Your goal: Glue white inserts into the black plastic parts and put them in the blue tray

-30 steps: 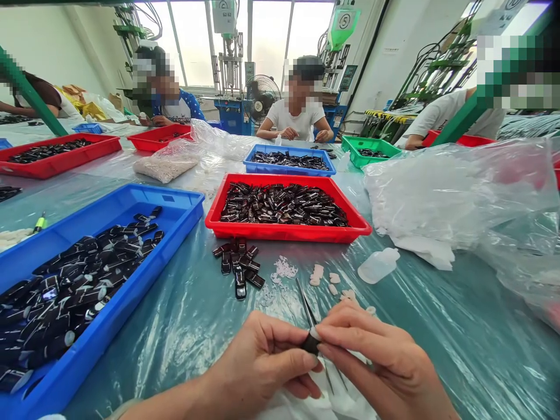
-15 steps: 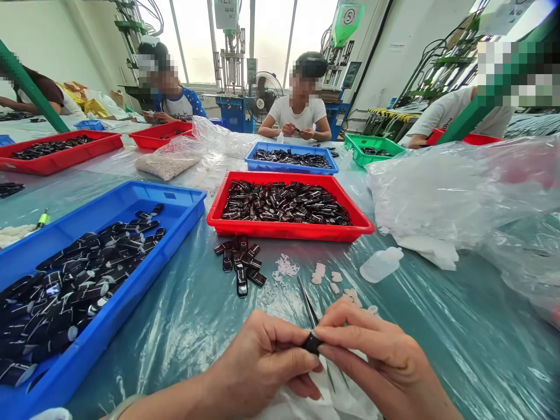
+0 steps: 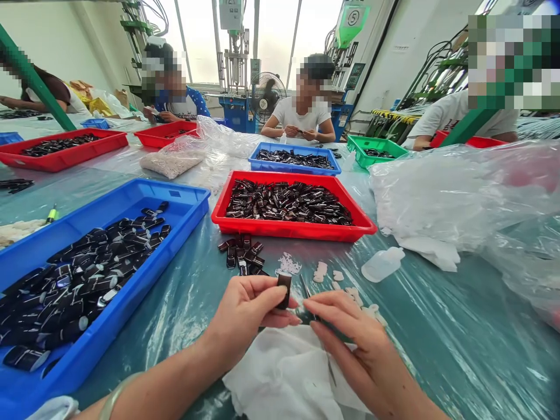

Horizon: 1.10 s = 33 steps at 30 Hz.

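My left hand (image 3: pixel 251 303) pinches a small glossy black piece (image 3: pixel 284 290) upright between thumb and fingers. To its right, my right hand (image 3: pixel 354 338) has its thumb and fingers closed about the metal tweezers (image 3: pixel 305 286), whose points show beyond the fingertips; the hand covers their middle. Under both hands lies a crumpled white cloth (image 3: pixel 284 373). Just beyond the left hand is a small heap of similar black pieces (image 3: pixel 241 253). White scraps (image 3: pixel 289 263) and pale lumps (image 3: pixel 321 271) lie beyond the tweezers.
A red tray (image 3: pixel 294 230) full of black pieces stands ahead, a larger blue tray (image 3: pixel 175 245) of them at left. A white plastic bottle (image 3: pixel 383 263) lies at right, near clear plastic bags (image 3: pixel 459 198). Co-workers sit across the table, one person (image 3: pixel 301 114) handling a small piece.
The black piece was between both hands; now only the left holds it, turned upright, farther left and forward. My right hand has come away from it onto the tweezers.
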Tool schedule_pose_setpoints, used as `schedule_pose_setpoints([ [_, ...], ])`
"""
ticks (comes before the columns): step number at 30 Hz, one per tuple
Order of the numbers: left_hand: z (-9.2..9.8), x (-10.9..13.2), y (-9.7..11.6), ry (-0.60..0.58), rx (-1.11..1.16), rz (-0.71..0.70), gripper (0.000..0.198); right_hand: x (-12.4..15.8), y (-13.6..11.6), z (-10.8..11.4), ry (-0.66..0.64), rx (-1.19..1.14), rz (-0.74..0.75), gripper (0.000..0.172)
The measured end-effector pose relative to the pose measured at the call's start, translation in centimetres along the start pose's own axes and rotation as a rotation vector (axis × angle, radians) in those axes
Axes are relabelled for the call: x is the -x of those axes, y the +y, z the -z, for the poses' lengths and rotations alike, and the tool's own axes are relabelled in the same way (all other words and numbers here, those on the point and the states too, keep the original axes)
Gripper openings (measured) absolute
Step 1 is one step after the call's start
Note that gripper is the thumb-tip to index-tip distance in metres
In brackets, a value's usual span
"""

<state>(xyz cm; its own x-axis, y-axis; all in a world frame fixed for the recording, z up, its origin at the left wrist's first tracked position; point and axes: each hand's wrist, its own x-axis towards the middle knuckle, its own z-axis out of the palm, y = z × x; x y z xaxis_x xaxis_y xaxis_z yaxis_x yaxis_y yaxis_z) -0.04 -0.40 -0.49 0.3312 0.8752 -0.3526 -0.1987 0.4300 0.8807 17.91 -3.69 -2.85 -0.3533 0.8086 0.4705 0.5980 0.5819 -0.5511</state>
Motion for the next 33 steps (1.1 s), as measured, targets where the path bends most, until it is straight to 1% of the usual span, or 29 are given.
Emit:
schedule_pose_setpoints([
  [2,0.2,-0.1,0.1,0.034,0.044,0.003,0.028,-0.4,0.1,-0.3,-0.027,0.090,0.057,0.025],
  [4,0.2,-0.1,0.4,0.052,0.079,0.008,0.033,-0.8,0.2,-0.5,-0.044,0.196,0.074,0.027],
  [10,0.3,-0.1,1.3,0.112,0.123,0.014,0.038,-1.2,0.6,-1.7,-0.098,0.369,0.047,0.031],
  [14,0.5,0.0,1.4,0.108,0.129,-0.001,0.038,-0.8,1.6,-3.1,-0.102,0.471,0.000,0.033],
  [17,0.5,0.0,1.4,0.104,0.121,-0.012,0.038,-0.7,2.3,-3.6,-0.099,0.492,-0.026,0.033],
  [20,0.5,0.0,1.2,0.077,0.107,0.005,0.040,-1.0,2.3,-3.3,-0.103,0.488,-0.028,0.028],
  [23,0.4,0.0,0.7,0.014,0.092,0.039,0.044,-1.5,1.7,-2.6,-0.124,0.458,-0.019,0.020],
  [27,0.2,0.0,0.0,-0.071,0.078,0.081,0.050,-1.7,1.1,-2.0,-0.169,0.410,0.004,0.021],
  [33,0.1,-0.1,-0.1,-0.071,0.086,0.126,0.050,-1.1,1.6,-2.5,-0.181,0.390,0.030,0.021],
])
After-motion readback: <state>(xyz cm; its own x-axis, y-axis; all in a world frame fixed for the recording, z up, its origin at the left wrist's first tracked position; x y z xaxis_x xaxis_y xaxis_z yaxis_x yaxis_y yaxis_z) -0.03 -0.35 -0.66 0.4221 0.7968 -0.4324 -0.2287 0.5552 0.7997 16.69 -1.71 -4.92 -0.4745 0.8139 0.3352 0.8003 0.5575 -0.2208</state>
